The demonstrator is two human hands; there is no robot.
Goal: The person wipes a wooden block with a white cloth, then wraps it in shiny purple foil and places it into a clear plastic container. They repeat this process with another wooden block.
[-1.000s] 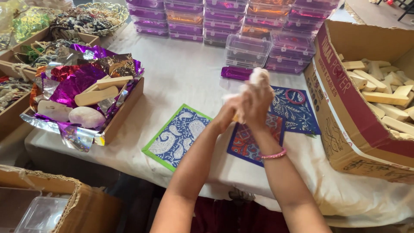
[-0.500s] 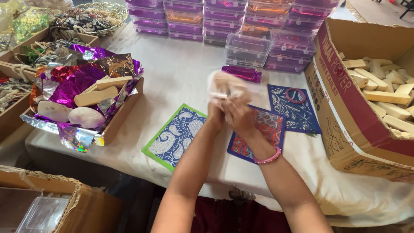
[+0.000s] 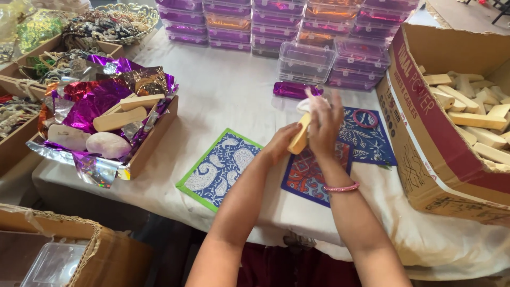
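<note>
Nearest: open cardboard carton [image 3: 106, 255] at lower left, clear plastic inside. Both forearms raised over the table edge, pink bangle [image 3: 341, 187] on the right wrist.

Left hand [image 3: 280, 143] closed on the lower end of a pale wooden block [image 3: 300, 135], held upright above the mats. Right hand [image 3: 325, 125] against the block's upper part, fingers spread, pressing a white cloth or wrap [image 3: 308, 103]; grip there blurred, cannot tell whether clamped or merely resting. Hands together, meeting on the block.

Below the hands: green-bordered blue paisley mat [image 3: 223, 167], red-and-blue patterned mat [image 3: 308, 178], dark blue mat [image 3: 372, 138] with a pink ring [image 3: 364, 118] on it. One purple foil piece [image 3: 292, 89] just beyond.

Left: box lined with purple foil [image 3: 101, 106], holding wooden blocks and pale rounded pieces, unwrapped. Right: large carton of bare wooden blocks [image 3: 478, 117], well filled.

Far: stacked clear lidded boxes [image 3: 303, 26], foil already inside many. Tray of trinkets [image 3: 117, 21] at far left.

Judgement on progress: many boxes appear finished; the block in hand mid-handling, not yet in foil or box; a large supply of bare blocks left.
</note>
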